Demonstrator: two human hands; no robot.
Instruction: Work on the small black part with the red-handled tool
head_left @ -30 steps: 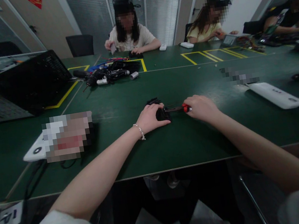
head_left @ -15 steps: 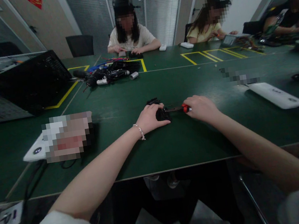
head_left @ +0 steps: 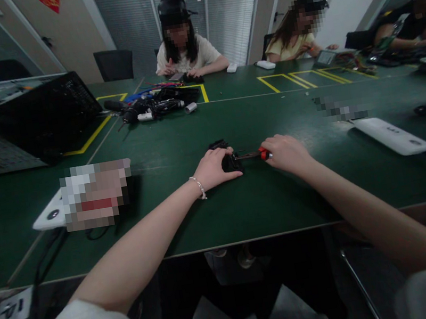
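Note:
My left hand is wrapped round a small black device part on the green table; its exact kind is too dark to make out. In my right hand is a pair of pliers with red handles. The dark metal jaws of the pliers point left and reach the right side of the black part. Fingers of my right hand cover most of the handles.
A green table spans the view. At left stand a black computer case and a white power bank; another white power bank lies right. A pile of black parts and cables sits farther back. Several people work opposite.
My hands, the pliers and the black part stay almost where they were. Across the table, a person's hand has lifted slightly.

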